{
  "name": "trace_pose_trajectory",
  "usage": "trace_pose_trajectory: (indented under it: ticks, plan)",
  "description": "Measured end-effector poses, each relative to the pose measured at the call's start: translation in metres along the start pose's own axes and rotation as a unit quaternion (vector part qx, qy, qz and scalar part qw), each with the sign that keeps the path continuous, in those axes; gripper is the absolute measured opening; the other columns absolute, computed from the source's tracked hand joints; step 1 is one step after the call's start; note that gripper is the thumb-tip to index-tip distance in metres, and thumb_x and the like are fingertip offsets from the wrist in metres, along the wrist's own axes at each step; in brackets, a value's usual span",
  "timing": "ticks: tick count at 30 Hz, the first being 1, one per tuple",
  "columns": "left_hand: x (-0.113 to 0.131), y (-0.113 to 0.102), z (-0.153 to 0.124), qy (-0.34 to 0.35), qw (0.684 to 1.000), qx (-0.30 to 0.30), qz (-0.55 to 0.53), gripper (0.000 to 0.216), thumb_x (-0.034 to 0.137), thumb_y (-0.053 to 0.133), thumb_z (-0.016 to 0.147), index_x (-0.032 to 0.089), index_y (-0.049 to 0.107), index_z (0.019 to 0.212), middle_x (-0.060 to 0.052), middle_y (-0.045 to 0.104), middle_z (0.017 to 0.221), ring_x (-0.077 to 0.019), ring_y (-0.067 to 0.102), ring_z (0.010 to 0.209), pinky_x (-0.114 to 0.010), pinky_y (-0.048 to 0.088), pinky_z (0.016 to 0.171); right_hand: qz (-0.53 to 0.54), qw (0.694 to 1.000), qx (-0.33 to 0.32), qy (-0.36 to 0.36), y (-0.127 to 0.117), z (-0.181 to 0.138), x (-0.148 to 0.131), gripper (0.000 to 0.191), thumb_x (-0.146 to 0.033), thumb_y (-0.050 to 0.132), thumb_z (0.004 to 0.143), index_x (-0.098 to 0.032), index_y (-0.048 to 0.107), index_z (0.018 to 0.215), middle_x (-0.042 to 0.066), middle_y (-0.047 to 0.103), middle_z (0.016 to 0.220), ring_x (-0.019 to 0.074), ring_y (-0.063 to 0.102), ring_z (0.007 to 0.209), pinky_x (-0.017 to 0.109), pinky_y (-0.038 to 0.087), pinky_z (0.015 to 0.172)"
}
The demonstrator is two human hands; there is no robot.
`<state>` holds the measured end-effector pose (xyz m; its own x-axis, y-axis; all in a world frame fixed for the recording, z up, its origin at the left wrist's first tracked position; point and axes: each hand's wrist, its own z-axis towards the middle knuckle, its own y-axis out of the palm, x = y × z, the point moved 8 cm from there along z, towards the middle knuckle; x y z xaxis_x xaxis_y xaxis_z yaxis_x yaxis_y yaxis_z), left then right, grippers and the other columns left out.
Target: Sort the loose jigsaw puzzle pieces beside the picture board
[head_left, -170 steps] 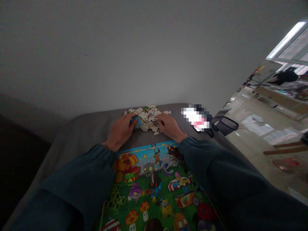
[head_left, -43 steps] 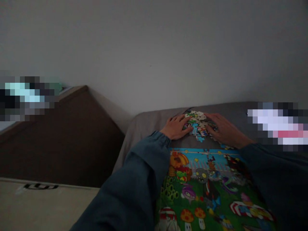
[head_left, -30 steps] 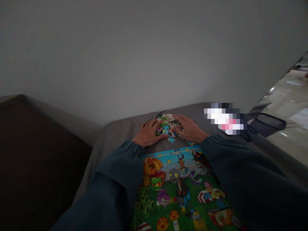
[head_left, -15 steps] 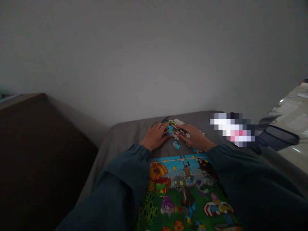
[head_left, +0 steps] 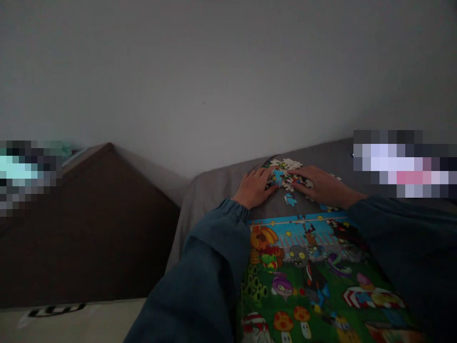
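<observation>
A small heap of jigsaw puzzle pieces lies on a grey cloth surface, some showing pale backs and others coloured faces. My left hand rests against the heap's left side, fingers stretched and apart. From the right, my right hand touches the heap with its fingers extended and thumb apart. Just below the heap sits a loose blue puzzle piece. Nearer to me is a colourful cartoon picture of plants and zombies, its right edge partly covered by my sleeve. Some pieces are hidden under my fingers.
The grey cloth ends at a pale wall. A dark brown piece of furniture stands at left, with a blurred-out item on top. Another blurred-out item lies at the right. More pieces lie near my right wrist.
The view has swung left, so everything appears further right and more of the brown furniture shows. Both hands keep nearly the same place around the heap.
</observation>
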<state>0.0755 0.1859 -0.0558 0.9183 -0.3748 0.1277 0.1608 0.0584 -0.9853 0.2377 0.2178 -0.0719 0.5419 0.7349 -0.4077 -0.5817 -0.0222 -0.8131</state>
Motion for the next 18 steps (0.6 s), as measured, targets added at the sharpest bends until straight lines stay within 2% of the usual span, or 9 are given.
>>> trace_pose_trajectory:
  ticks: [6,10,13,18]
  plan:
    - [-0.007,-0.006,0.002,-0.007,1.000,0.020,-0.012,0.059,0.047,0.049,0.100,0.016,0.039,0.149,-0.018,0.057,0.142,-0.0342,0.055,0.128,-0.050,0.045,0.106,-0.002,0.999,-0.023,-0.027,-0.006,0.007,-0.019,0.042,-0.037,0.049,0.099,-0.018,0.064,0.133,0.014,0.069,0.127,0.0291,0.062,0.120,0.049,0.048,0.108]
    - [-0.004,-0.003,0.000,0.004,1.000,0.019,0.000,0.058,0.047,0.051,0.100,0.023,0.038,0.151,-0.009,0.056,0.146,-0.0286,0.055,0.130,-0.044,0.046,0.108,-0.018,0.999,0.012,-0.031,-0.004,0.004,-0.011,0.040,-0.038,0.050,0.100,-0.020,0.063,0.133,0.013,0.070,0.124,0.0300,0.063,0.117,0.051,0.050,0.105]
    - [-0.007,-0.002,0.000,-0.010,1.000,0.023,0.012,0.058,0.044,0.052,0.100,0.024,0.036,0.152,-0.008,0.056,0.146,-0.0288,0.055,0.130,-0.045,0.046,0.107,-0.010,0.999,0.005,-0.049,0.001,0.002,-0.008,0.041,-0.037,0.051,0.100,-0.018,0.061,0.134,0.015,0.068,0.125,0.0303,0.063,0.118,0.052,0.050,0.104]
    - [-0.010,-0.004,0.002,0.010,0.999,0.036,-0.007,0.046,0.039,0.055,0.099,0.026,0.048,0.143,-0.007,0.060,0.139,-0.0272,0.057,0.125,-0.043,0.047,0.105,-0.070,0.997,0.014,-0.014,-0.007,0.003,-0.011,0.044,-0.035,0.051,0.099,-0.018,0.057,0.139,0.015,0.064,0.133,0.0309,0.058,0.123,0.053,0.045,0.108]
